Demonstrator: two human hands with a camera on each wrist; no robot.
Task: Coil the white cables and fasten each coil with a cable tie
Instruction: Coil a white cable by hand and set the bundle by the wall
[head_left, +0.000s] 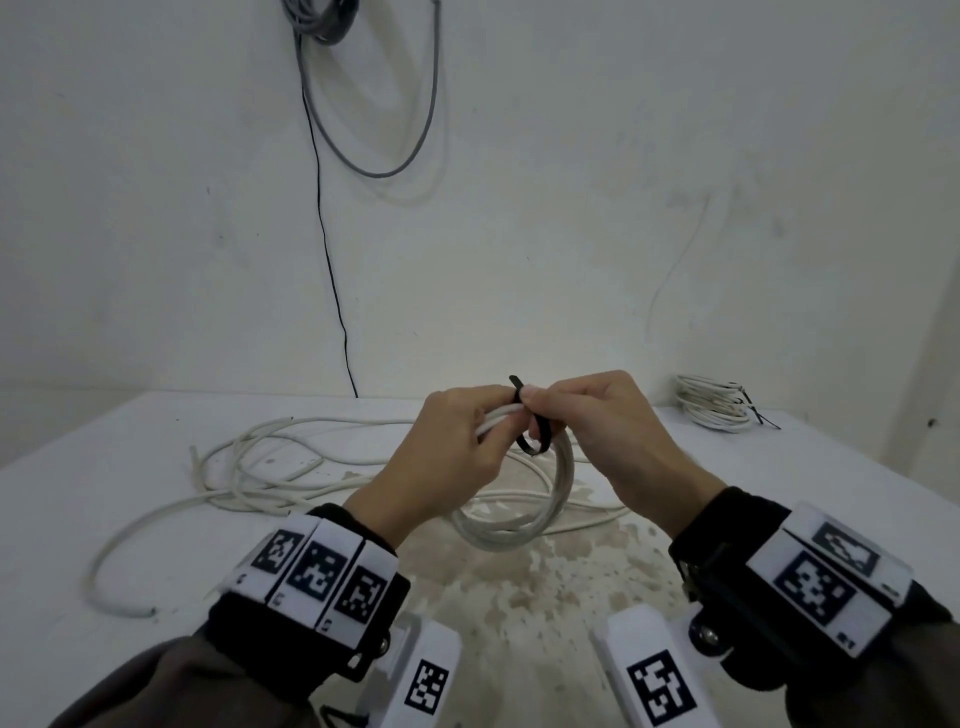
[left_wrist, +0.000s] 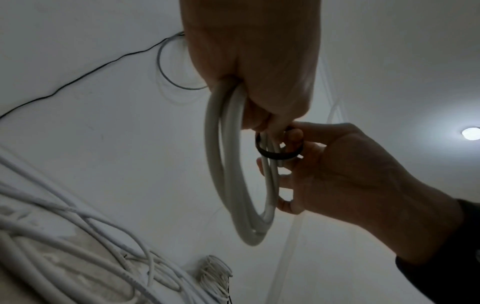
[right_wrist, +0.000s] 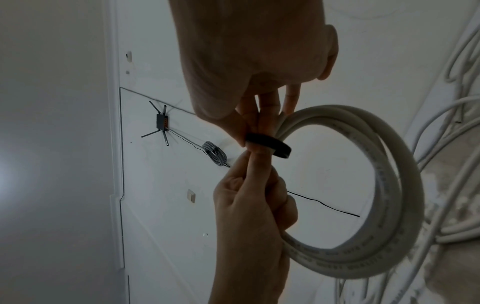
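A coil of white cable (head_left: 519, 525) hangs above the table between both hands. My left hand (head_left: 496, 418) grips its top strands, fingers curled round them. A black cable tie (head_left: 531, 423) is looped loosely round those strands, one end sticking up. My right hand (head_left: 543, 404) pinches the tie beside the left fingers. In the left wrist view the tie (left_wrist: 275, 155) rings the coil (left_wrist: 223, 164) just below my left hand (left_wrist: 259, 121). In the right wrist view my right hand (right_wrist: 255, 127) pinches the tie (right_wrist: 271, 145) from above, and my left hand (right_wrist: 252, 162) meets it from below.
Loose white cables (head_left: 249, 467) sprawl over the left and middle of the white table (head_left: 779, 467), whose front middle is stained. A tied white coil (head_left: 714, 408) lies at the back right corner. Grey and black cables (head_left: 332, 249) hang on the wall behind.
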